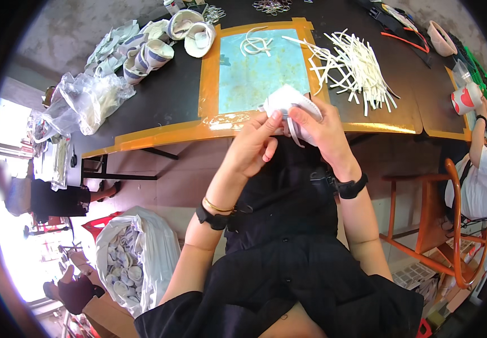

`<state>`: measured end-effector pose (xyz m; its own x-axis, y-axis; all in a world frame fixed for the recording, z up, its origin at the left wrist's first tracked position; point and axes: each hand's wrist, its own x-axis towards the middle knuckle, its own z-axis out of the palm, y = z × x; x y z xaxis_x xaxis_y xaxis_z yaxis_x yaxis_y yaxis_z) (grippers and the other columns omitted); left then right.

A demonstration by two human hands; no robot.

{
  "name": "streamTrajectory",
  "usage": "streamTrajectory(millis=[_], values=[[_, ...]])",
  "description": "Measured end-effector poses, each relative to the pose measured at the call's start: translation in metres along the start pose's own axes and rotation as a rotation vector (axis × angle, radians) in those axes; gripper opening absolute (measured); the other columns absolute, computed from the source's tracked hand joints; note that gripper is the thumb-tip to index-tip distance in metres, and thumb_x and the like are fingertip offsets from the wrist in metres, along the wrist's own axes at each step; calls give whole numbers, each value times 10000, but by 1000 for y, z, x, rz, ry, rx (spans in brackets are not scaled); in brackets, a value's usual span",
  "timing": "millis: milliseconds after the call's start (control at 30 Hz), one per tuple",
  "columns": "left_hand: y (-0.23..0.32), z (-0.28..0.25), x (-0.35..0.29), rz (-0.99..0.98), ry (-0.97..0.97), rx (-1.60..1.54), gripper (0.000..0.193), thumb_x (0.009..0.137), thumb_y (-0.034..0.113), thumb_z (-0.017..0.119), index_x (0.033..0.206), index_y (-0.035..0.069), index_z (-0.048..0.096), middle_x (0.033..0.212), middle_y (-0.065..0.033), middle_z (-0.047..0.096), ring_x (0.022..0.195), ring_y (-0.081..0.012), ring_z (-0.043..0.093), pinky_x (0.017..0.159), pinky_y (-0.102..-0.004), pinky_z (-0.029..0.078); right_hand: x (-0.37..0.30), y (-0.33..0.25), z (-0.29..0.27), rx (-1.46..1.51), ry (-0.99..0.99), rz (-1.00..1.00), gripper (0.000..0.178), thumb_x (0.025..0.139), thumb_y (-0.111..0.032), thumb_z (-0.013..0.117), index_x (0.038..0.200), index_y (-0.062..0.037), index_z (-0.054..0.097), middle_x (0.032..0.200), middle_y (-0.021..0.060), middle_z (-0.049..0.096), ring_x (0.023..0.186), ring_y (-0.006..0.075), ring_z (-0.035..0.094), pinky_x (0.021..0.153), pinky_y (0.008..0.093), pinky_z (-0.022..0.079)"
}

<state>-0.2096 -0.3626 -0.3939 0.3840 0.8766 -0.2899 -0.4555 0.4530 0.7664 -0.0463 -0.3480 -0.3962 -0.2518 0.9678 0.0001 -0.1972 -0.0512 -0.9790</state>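
Both hands held a white mask at the middle of the frame, just below the desk edge.

The left hand [253,145] pinched the mask [288,104] from below, fingers closed on it; the right hand [319,127] clamped its right side, with a strap [293,134] hanging between them. Above lay a blue mat [255,73] on the desk [170,96], loose white straps [356,67] to the upper right, stacked masks [153,50] to the upper left. A bag of masks [133,265] sat at lower left.

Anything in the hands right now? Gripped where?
Both: the left hand and right hand pinch a white mask along its lower edge, near its strap.
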Motion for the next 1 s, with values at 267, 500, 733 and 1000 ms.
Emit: streamTrajectory(millis=[267, 500, 733, 1000], values=[[-9, 8, 8, 536, 342, 179, 262, 885, 180, 613, 1072, 12, 539, 856, -39, 624, 424, -51, 473, 350, -163, 350, -5, 6, 10, -351, 514, -567, 104, 818, -73, 660, 886, -20, 601, 813, 3, 549, 649, 45, 474, 524, 173, 359], [-18, 14, 7, 587, 371, 235, 291, 893, 211, 605, 1071, -4, 522, 886, -76, 627, 470, -86, 544, 399, -182, 415, 5, 9, 34, -222, 335, -331, 161, 850, -135, 634, 895, 13, 590, 811, 74, 617, 683, 105, 561, 541, 240, 421], [-19, 11, 12, 624, 339, 277, 312, 913, 218, 572, 1116, -6, 493, 877, -97, 642, 505, -109, 590, 406, -173, 437, 10, 3, 33, -534, 289, -399, 187, 869, -159, 622, 819, 11, 563, 653, 20, 526, 609, 71, 453, 537, 249, 373], [-21, 19, 12, 614, 308, 206, 276, 941, 198, 519, 1093, -26, 461, 824, -91, 637, 415, -85, 532, 346, -177, 413, 6, -1, 28, -371, 162, -206, 201, 905, -177, 560, 857, 17, 542, 705, 70, 532, 626, 144, 483, 573, 281, 394]])
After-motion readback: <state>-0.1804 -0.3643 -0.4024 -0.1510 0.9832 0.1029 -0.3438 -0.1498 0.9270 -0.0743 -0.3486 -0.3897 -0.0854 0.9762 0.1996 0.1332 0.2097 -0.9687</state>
